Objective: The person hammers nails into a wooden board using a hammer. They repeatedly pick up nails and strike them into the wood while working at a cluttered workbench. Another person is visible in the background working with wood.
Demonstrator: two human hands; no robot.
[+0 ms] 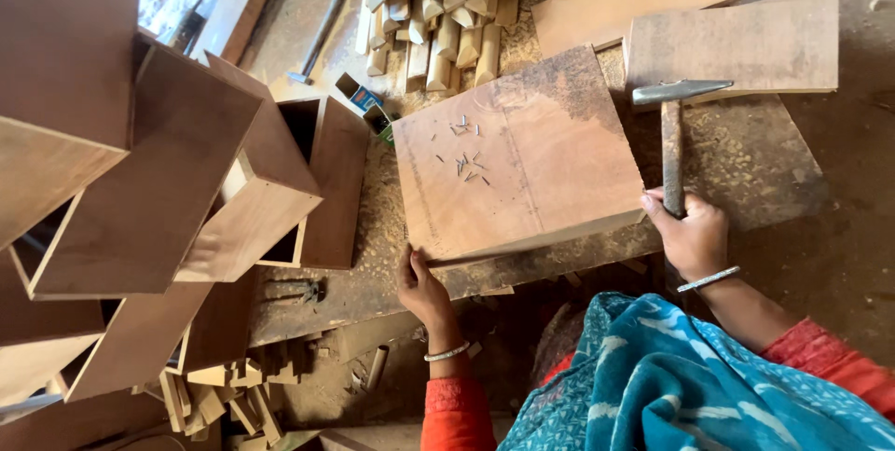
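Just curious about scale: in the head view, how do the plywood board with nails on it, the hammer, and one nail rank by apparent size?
1. Plywood board
2. Hammer
3. Nail, tiny

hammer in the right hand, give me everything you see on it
The hammer has a grey metal head, narrow and elongated, tapering to a point on its right end, set crosswise on a dark brown, worn wooden handle. It is held with the head away from the person, over the edge of the bench. The right hand grips the handle's lower end, fingers wrapped round it. The head lies just in front of a plywood sheet; whether it touches anything is unclear.
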